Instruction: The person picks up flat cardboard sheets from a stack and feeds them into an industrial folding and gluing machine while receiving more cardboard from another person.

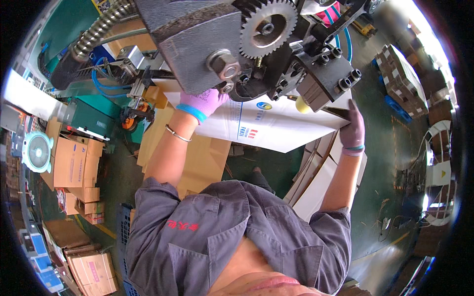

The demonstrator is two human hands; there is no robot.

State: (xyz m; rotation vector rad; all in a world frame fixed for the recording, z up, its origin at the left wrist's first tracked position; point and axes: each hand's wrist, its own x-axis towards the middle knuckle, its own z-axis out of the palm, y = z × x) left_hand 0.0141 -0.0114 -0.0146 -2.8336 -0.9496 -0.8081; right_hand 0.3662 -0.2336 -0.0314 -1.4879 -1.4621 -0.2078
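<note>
Fingers of my left hand (pixel 203 102), in a pink knit glove with a blue cuff, lie pressed flat on the white printed cardboard sheet (pixel 276 126), their tips hidden under the dark machine head (pixel 197 39), so I cannot tell how far apart they lie. A thin metal bangle (pixel 177 133) circles that wrist. My right hand (pixel 353 129), in a darker purple glove, sits at three o'clock from the left one, fingers held together and pointing up along the sheet's right edge, touching it; whether the thumb pinches underneath I cannot tell. The sheet lies between both hands, its far edge tucked beneath the machine, directly below the toothed gear (pixel 268 27) at twelve o'clock. A stack of brown flat cardboard (pixel 197 158) lies under my left forearm, at seven o'clock from the sheet.
</note>
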